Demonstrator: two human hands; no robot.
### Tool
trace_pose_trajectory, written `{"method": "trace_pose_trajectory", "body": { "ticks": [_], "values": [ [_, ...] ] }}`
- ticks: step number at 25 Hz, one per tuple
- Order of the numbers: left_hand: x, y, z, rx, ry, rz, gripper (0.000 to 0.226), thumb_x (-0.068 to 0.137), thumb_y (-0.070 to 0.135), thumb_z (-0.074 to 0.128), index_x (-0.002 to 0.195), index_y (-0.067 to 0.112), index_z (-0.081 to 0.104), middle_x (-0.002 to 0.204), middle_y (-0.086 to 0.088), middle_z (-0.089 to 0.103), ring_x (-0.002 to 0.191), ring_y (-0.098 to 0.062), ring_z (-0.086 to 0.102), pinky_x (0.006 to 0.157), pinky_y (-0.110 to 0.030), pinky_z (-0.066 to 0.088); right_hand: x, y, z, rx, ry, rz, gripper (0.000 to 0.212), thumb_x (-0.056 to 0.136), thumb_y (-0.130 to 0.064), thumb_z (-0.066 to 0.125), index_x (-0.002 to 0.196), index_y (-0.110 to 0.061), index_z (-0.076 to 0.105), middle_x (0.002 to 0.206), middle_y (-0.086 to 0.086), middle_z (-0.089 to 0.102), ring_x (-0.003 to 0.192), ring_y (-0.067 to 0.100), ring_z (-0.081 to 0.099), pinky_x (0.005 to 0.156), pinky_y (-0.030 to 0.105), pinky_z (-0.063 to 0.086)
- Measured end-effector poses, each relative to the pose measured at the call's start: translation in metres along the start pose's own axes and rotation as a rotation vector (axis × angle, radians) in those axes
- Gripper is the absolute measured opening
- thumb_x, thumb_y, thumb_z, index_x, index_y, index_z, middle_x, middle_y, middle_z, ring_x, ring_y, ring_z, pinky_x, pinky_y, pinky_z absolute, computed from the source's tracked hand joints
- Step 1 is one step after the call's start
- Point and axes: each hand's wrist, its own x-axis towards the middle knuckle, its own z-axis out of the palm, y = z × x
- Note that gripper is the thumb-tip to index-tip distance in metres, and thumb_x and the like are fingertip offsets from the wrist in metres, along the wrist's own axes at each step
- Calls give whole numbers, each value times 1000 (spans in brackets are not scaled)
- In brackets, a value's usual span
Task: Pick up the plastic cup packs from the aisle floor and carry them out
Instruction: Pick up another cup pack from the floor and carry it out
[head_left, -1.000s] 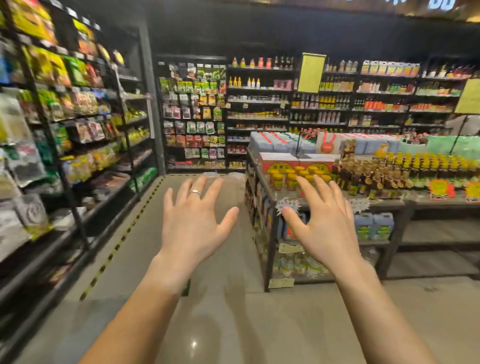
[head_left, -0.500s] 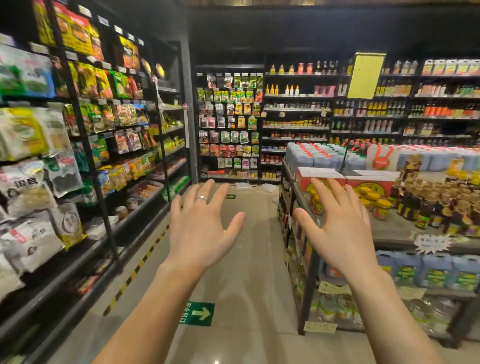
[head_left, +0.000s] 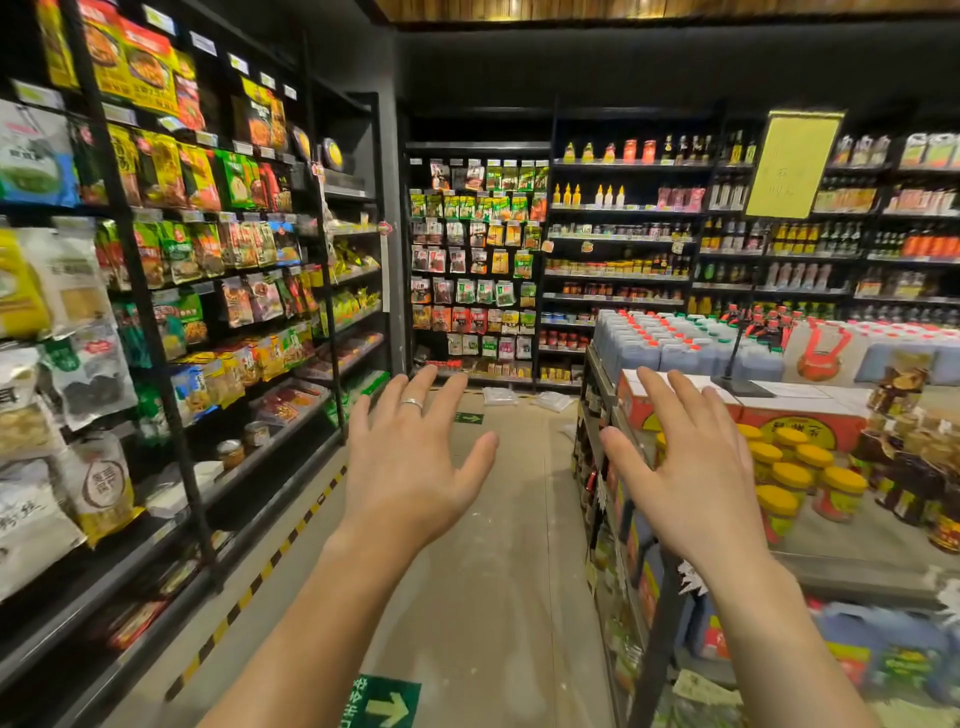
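Observation:
Two clear plastic cup packs lie on the aisle floor at the far end, one (head_left: 500, 396) to the left and one (head_left: 554, 401) to its right, below the back shelves. My left hand (head_left: 410, 467), with a ring on one finger, is held out in front of me with its fingers spread and holds nothing. My right hand (head_left: 691, 467) is stretched forward beside it, fingers spread too and empty. Both hands hover in the air well short of the packs.
Snack shelves (head_left: 171, 322) line the left side, with a yellow-black floor stripe (head_left: 270, 566) along their foot. A display table (head_left: 841, 551) with yellow-lidded jars (head_left: 795, 478) and jugs bounds the right. Green arrow stickers (head_left: 387, 704) mark the tan floor.
I have walked forward into the aisle: the shelves and the back wall are closer and the cup packs have come into clearer sight. Both hands stay raised and spread.

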Motion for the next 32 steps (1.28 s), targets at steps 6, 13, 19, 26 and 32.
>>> {"method": "trace_pose_trajectory", "body": {
  "ticks": [6, 13, 19, 26, 32],
  "values": [
    [82, -24, 71, -25, -50, -5, 73, 88, 72, 18, 154, 39, 16, 163, 5, 17, 150, -18, 11, 121, -50, 9, 68, 11, 75, -16, 0, 3, 73, 83, -67, 34, 150, -38, 29, 159, -1, 27, 148, 27, 17, 116, 47, 18],
    [222, -79, 161, -85, 62, 65, 76, 85, 70, 18, 150, 34, 34, 156, 1, 35, 146, -22, 27, 119, -52, 17, 193, 2, 188, -91, 21, 35, 76, 81, -71, 28, 151, -38, 26, 160, 0, 26, 148, 27, 16, 117, 47, 18],
    [346, -128, 225, -77, 87, 120, 75, 85, 70, 23, 147, 33, 40, 152, -2, 42, 143, -25, 33, 117, -54, 20, 298, -19, 277, -102, 65, 33, 78, 82, -70, 26, 150, -33, 31, 158, 4, 29, 146, 30, 19, 114, 49, 22],
    [443, -156, 293, -79, 63, 144, 74, 85, 71, 23, 149, 36, 35, 154, -1, 40, 144, -25, 32, 117, -53, 18, 386, -9, 359, -74, 122, 31, 77, 82, -67, 30, 148, -27, 39, 156, 5, 35, 145, 31, 24, 115, 50, 23],
    [526, -148, 370, -93, 26, 129, 68, 90, 69, 30, 150, 38, 30, 158, 2, 31, 147, -21, 22, 120, -51, 13, 465, 35, 433, -68, 97, 35, 74, 85, -64, 31, 149, -27, 37, 155, 5, 36, 144, 32, 25, 116, 53, 25]
  ]
}}
